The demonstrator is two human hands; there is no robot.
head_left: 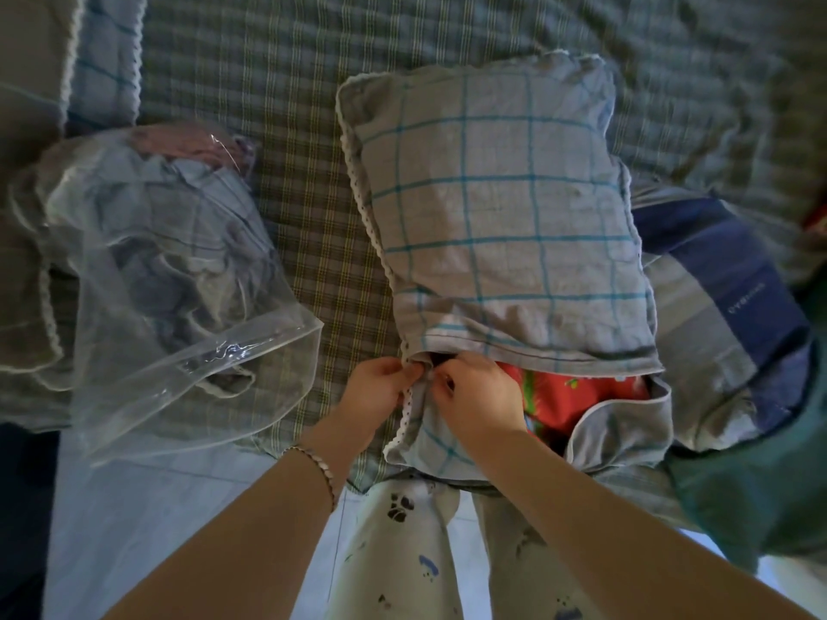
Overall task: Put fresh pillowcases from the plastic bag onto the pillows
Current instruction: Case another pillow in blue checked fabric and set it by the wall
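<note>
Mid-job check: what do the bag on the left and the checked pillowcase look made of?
The bag looks like clear soft plastic film, glossy: cloth shows through and its rim glints. The pillowcase looks like woven cloth, perhaps cotton, matte and creased, with white lace-like trim on its left edge.

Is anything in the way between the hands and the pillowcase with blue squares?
Nothing visible is. The left hand and the right hand both pinch the pillowcase at its open end, by the white trim. The red pillow shows through the opening, beside the right hand.
</note>
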